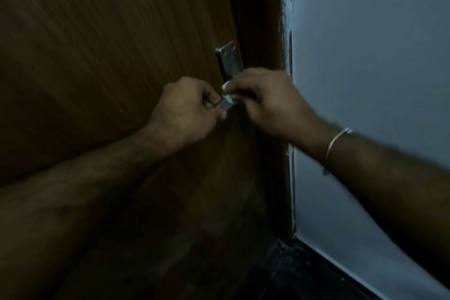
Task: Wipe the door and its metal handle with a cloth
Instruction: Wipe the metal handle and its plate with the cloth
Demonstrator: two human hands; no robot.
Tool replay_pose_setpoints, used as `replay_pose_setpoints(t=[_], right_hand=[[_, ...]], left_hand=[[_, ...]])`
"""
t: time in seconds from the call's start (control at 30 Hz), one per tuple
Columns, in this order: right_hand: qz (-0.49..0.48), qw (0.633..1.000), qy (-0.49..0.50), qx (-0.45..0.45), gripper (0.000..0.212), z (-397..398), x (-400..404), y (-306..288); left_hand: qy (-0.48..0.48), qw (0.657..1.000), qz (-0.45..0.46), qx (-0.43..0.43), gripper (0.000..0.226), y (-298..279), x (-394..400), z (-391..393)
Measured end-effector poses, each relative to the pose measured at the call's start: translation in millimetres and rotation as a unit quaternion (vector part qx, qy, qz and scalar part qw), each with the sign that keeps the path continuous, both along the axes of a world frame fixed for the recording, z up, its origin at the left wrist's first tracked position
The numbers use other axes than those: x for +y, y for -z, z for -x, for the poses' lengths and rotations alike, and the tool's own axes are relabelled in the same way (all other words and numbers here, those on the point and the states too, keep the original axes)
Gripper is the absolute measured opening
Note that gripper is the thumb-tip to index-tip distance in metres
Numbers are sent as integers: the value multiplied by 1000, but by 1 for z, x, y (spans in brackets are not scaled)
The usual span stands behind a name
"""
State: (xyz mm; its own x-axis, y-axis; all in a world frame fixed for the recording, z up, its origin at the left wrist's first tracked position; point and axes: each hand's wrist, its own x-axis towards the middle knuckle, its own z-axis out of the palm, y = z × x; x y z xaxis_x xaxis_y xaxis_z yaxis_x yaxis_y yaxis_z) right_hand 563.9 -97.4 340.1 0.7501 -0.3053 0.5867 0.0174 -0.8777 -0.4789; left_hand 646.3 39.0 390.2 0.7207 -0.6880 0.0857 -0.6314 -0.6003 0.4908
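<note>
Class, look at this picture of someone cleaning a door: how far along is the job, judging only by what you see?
Done: nothing can be confirmed; the dim wooden door shows no clear wiped area. In hand: the left hand grips the metal handle while the right hand pinches a small white cloth against it. Left: probably the plate above and the door panel.

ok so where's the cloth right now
In the head view the white cloth sits near frame centre, bunched in the right hand against the metal handle, whose free end the left hand grips.
</note>
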Motion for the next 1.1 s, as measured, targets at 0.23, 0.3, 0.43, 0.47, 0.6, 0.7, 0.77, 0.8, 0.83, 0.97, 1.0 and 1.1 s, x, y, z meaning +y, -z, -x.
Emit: replay_pose_setpoints(t=[0.23,0.3,0.43,0.47,0.6,0.7,0.77,0.8,0.83,0.97,1.0,1.1], right_hand=[[-21,996,73,45,18,-23,-6,-34],[-17,996,77,33,17,-29,-1,-35],[28,989,115,84,34,-42,3,-46],[43,986,121,103,36,-44,6,-49],[-4,990,111,91,25,-38,0,-53],[-93,988,126,-17,10,-32,-7,-51],[-84,982,135,-98,12,-26,-7,-50],[-76,979,134,-131,13,-23,-7,-49],[-60,979,131,-144,15,-21,-8,-47],[16,994,104,25,26,-19,-10,-30],[21,994,92,49,27,-19,-12,-29],[45,992,47,105,24,-12,-20,-40]], left_hand=[[-4,1000,-5,-2,16,-3,-3,-2],[-3,1000,-6,-6,17,-2,-2,-3],[-4,1000,1,-16,18,-2,-1,-3],[-6,1000,2,-16,17,-2,-1,-2],[-16,1000,-3,-2,18,-5,-2,2],[-17,1000,1,2,19,-6,0,2],[-9,1000,3,5,20,-5,0,1],[-5,1000,6,2,21,-4,1,0],[-1,1000,8,-3,21,-3,2,-1],[8,1000,16,-13,21,-1,4,-1],[7,1000,17,-13,21,0,3,-1],[2,1000,13,-18,19,-2,2,1]])
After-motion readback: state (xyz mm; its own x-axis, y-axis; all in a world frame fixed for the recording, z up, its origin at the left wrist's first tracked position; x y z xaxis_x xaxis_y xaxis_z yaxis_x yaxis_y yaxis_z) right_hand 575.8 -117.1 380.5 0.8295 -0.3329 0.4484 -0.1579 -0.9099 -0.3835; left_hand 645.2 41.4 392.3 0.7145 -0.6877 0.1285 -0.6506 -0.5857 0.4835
